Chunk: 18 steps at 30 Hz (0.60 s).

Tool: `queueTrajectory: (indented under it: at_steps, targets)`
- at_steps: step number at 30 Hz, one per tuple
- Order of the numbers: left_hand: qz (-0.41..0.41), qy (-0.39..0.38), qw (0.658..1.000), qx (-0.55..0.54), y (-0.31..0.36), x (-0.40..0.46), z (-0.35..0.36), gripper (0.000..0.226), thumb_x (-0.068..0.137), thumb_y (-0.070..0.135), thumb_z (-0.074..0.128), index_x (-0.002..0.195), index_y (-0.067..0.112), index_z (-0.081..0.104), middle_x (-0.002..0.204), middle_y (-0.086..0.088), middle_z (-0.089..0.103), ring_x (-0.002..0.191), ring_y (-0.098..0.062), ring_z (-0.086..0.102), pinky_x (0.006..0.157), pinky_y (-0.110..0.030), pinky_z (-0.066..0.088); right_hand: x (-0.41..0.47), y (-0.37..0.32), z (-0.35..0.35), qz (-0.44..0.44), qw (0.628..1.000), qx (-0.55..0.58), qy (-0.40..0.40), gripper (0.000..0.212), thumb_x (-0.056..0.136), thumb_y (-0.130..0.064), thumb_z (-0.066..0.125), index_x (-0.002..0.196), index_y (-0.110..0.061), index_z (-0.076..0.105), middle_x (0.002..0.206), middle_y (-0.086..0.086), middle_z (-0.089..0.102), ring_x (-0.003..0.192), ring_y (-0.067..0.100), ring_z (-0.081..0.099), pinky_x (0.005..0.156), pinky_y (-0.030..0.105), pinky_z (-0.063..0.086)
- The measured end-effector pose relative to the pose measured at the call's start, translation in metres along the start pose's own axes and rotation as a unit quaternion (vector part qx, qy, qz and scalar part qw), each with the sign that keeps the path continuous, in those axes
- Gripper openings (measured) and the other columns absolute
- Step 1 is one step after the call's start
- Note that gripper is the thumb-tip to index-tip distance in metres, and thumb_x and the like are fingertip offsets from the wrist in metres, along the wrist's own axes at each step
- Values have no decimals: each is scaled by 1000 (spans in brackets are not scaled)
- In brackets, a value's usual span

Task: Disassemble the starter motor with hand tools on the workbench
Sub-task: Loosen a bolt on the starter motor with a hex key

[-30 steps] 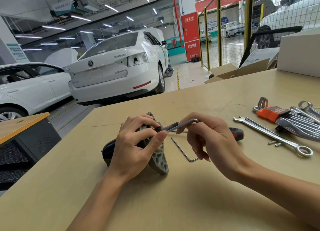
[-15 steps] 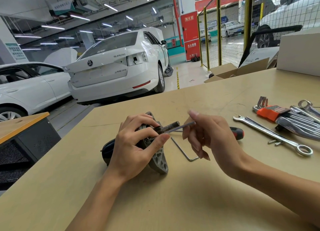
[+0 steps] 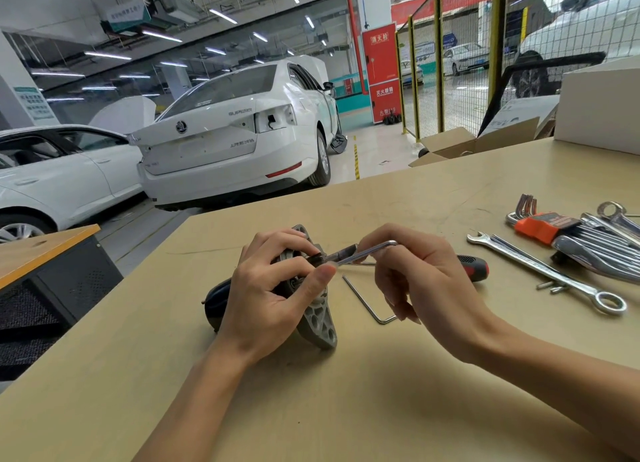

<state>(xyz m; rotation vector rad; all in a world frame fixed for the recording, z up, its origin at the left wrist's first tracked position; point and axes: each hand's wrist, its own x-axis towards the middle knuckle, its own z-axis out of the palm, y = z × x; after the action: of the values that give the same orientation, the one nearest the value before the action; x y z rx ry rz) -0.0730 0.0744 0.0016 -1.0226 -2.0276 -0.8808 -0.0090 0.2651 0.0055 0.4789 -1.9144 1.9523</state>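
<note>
While my left hand [image 3: 273, 298] grips the starter motor [image 3: 318, 319] on the worktop [image 3: 346, 409], right hand [image 3: 415, 274] pinches hex key [image 3: 367, 253] at motor's front, spare key [image 3: 363, 298] nr by.

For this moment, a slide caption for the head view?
Left hand steadies starter motor; right hand holds hex key at its end.
</note>
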Motion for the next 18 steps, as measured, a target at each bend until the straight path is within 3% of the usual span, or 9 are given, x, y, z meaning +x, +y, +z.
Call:
queueTrajectory:
  at_steps: [3,6,12,15,18]
  targets:
    - [3,0,1000,2,-1,0,1,55,93,59,52,70,13,74,99,3,67,108,-15,56,88,-50,49,1,3,0,34,999,-2,26,21,100,-9,45,93,-16,64,48,1,45,38,11,38,38,14,29]
    - [1,1,1000,1,0,0,1,56,92,61,53,69,14,73,98,4,67,108,-14,56,88,-49,48,3,4,-2,60,997,14,46,21,104,-20,43,96,-14,62,50,3,45,40,14,39,37,17,30]
    - [8,1,1000,10,0,0,0,55,91,60,56,68,13,73,97,1,67,106,-19,58,88,-48,47,4,-4,-1,65,995,76,1,59,103,-40,41,58,-8,61,43,6,41,39,21,38,38,20,31]
    - [11,2,1000,15,0,0,0,52,90,57,58,68,12,73,97,1,67,106,-21,58,87,-49,47,2,-6,-1,38,996,74,-24,51,92,-44,45,58,-9,62,42,7,40,39,22,38,39,20,32]
    - [12,1,1000,18,-1,0,0,53,91,57,57,69,12,73,97,1,67,106,-20,58,87,-49,47,0,-4,-1,11,997,65,-35,37,89,-31,46,62,-14,64,43,5,41,40,19,38,40,18,33]
